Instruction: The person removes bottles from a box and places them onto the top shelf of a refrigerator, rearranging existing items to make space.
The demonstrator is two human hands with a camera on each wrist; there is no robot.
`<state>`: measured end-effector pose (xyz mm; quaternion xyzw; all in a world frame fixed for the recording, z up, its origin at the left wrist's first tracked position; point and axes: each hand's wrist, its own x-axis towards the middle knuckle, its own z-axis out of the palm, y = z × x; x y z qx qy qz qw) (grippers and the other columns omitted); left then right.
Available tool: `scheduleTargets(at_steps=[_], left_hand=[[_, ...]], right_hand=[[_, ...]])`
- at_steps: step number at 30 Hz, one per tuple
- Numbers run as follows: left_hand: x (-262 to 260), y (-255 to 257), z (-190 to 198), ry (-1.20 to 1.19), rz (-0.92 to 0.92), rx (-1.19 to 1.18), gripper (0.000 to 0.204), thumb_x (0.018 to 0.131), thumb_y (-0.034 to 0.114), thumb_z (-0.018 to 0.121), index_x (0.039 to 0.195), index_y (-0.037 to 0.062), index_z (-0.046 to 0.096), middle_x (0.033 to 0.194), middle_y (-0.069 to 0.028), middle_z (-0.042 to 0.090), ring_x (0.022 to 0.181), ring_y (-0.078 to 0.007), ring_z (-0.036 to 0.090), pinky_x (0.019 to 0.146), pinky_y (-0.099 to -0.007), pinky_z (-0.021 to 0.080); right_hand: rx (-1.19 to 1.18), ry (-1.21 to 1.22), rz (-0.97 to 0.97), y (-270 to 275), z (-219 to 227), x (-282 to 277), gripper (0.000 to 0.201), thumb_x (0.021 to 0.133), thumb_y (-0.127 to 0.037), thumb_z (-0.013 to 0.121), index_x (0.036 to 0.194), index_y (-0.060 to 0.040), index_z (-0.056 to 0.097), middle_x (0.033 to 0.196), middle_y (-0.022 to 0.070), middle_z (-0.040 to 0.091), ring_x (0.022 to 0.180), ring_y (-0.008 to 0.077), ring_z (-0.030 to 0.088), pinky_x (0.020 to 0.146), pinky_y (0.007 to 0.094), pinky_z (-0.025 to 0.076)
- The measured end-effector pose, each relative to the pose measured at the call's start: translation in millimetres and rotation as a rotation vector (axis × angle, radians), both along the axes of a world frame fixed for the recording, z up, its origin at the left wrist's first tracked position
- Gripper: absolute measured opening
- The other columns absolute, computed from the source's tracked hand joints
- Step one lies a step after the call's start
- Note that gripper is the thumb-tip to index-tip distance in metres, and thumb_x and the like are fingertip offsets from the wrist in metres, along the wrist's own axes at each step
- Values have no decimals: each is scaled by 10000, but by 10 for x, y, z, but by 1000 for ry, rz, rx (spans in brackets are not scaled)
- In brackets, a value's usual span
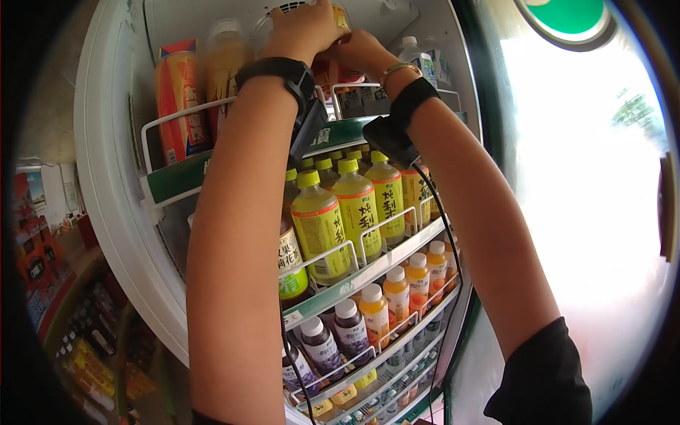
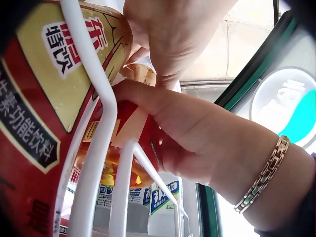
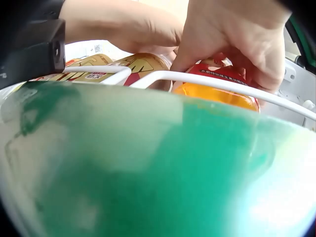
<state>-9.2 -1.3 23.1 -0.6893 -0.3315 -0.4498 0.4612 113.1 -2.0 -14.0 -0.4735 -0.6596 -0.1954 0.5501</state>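
On the fridge's top shelf my right hand (image 1: 361, 53), with a bracelet at its wrist, grips a red-labelled bottle (image 2: 136, 126) of orange drink. In the right wrist view this bottle (image 3: 217, 89) stands behind the white rail, with fingers and thumb on either side. My left hand (image 1: 304, 28) reaches over the same shelf, close beside the right one. In the left wrist view the left hand (image 2: 170, 37) comes down behind a large red and gold drink bottle (image 2: 37, 118). Its fingertips are hidden there, and I cannot tell what they hold.
White wire rails (image 1: 358, 86) edge the shelf front above a green strip (image 3: 148, 163). Tall red and yellow bottles (image 1: 180, 99) stand left, clear water bottles (image 1: 418, 57) right. Lower shelves hold yellow-capped bottles (image 1: 352, 205) and small juice bottles (image 1: 375, 312). A thin black cable (image 1: 450, 234) hangs down from the right wrist.
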Motion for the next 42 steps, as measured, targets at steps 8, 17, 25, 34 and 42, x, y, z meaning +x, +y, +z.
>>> scheduleTargets(at_steps=[8, 17, 25, 34, 42], left_hand=[[-115, -425, -153, -14, -195, -193, 827, 688, 420, 650, 1305, 33, 258, 1094, -227, 555, 1021, -342, 539, 978, -453, 291], [-68, -109, -77, 30, -45, -20, 906, 657, 574, 613, 1339, 91, 263, 1041, -166, 605, 966, -264, 594, 897, -463, 345], [-188, -447, -288, 79, -118, -134, 981, 613, 447, 712, 1340, 5, 223, 1260, -223, 430, 1163, -307, 442, 1016, -389, 266], [-196, -581, -246, 95, -66, -217, 796, 592, 449, 720, 1184, -18, 467, 1199, -214, 489, 1123, -298, 480, 997, -387, 297], [-139, -505, -280, 87, -29, -155, 660, 579, 452, 722, 1017, -26, 592, 1034, -210, 592, 997, -300, 567, 924, -396, 361]], right_hand=[[230, 117, -104, -115, -352, -151, 829, 535, -593, 670, 984, 82, 495, 922, 189, 589, 853, 295, 611, 757, 345, 474], [53, 119, -100, -121, -378, -134, 900, 589, -648, 621, 1027, 115, 435, 971, 205, 562, 876, 281, 608, 771, 310, 472], [11, 20, -65, -39, -486, 7, 1053, 588, -696, 575, 1116, 184, 338, 958, 267, 578, 893, 316, 605, 757, 324, 478], [93, -246, 8, -39, -427, 85, 431, 780, -509, 487, 953, -151, 653, 745, 193, 627, 714, 288, 639, 692, 334, 505], [-113, -120, -34, -116, -437, 110, 556, 742, -604, 487, 959, -117, 643, 741, 177, 630, 712, 232, 652, 620, 319, 518]])
